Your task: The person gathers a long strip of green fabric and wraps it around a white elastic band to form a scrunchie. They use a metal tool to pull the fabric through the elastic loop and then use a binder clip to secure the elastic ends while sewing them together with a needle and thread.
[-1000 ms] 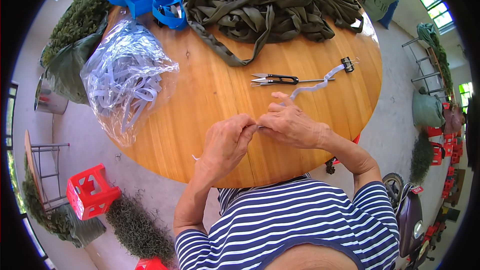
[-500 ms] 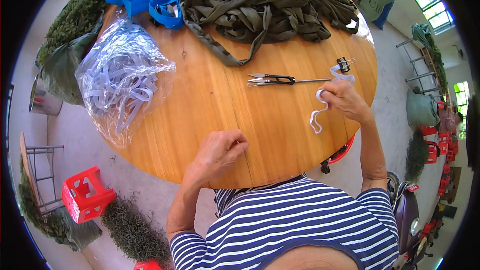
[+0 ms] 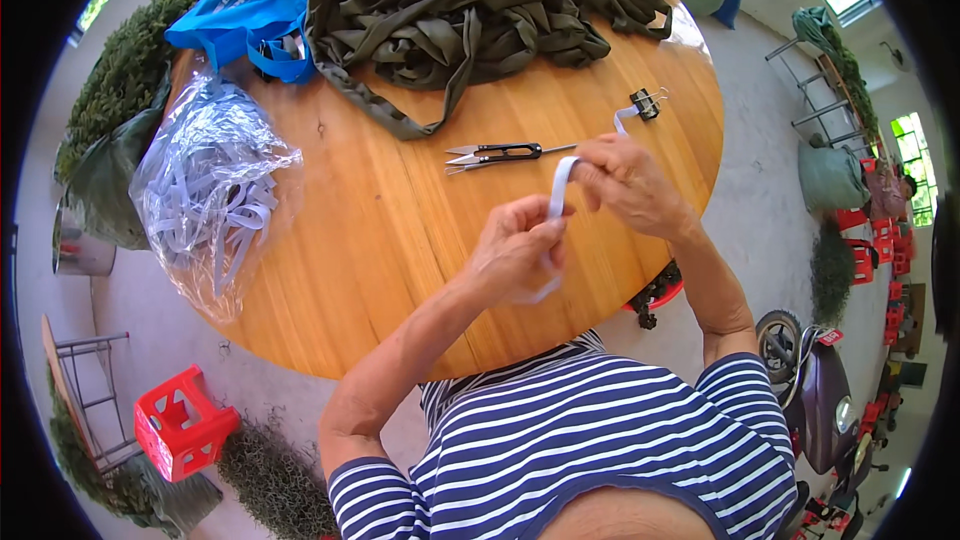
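Note:
Between my two hands runs a narrow white elastic band (image 3: pixel 562 186), bent in a loop above the table. My left hand (image 3: pixel 520 245) pinches it near a loose end that dangles below the fingers. My right hand (image 3: pixel 630 180) is closed on the band further along, and past it the strip leads up to a black binder clip (image 3: pixel 645 104) on the wood. Left of my right hand lie black-handled thread snips (image 3: pixel 495 155), with a thin metal rod (image 3: pixel 560 149) beside them, partly hidden by the hand.
On the round wooden table (image 3: pixel 360 270), a clear plastic bag (image 3: pixel 210 190) of white strips lies at left. A blue bag (image 3: pixel 245 5) and a heap of dark green fabric strips (image 3: pixel 450 20) fill the far side. A red stool (image 3: pixel 185 423) and a motorbike (image 3: pixel 825 410) stand on the floor.
My left hand has risen from the table's near edge to the right and taken hold of the band. My right hand has shifted slightly left, and the whole view has moved a little.

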{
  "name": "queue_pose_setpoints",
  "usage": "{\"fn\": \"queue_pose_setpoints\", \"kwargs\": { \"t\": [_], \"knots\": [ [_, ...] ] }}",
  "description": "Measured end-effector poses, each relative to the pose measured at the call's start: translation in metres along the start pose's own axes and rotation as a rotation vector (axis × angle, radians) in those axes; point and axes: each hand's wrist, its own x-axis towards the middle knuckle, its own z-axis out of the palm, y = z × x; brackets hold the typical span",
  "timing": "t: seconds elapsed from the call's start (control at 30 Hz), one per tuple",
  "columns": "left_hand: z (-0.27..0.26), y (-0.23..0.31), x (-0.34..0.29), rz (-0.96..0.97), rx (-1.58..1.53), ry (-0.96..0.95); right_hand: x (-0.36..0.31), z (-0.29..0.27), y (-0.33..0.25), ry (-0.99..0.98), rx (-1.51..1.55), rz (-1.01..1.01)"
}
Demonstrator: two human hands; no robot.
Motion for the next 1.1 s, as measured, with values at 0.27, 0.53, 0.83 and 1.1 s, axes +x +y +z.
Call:
{"fn": "queue_pose_setpoints", "kwargs": {
  "t": [0.27, 0.53, 0.83, 1.1],
  "knots": [
    [-0.026, 0.019, -0.063, -0.186, 0.182, 0.128, -0.027, -0.007, 0.047, -0.048, 0.098, 0.231],
    [-0.044, 0.011, -0.077, -0.171, -0.277, 0.230, -0.020, -0.015, 0.025, -0.303, -0.361, 0.103],
    [-0.044, 0.009, -0.076, 0.076, -0.578, 0.317, 0.045, 0.042, 0.025, 0.105, -0.447, -0.102],
    [-0.057, 0.005, -0.094, 0.140, -0.447, 0.420, 0.071, 0.054, 0.027, 0.276, -0.503, -0.167]
  ]
}}
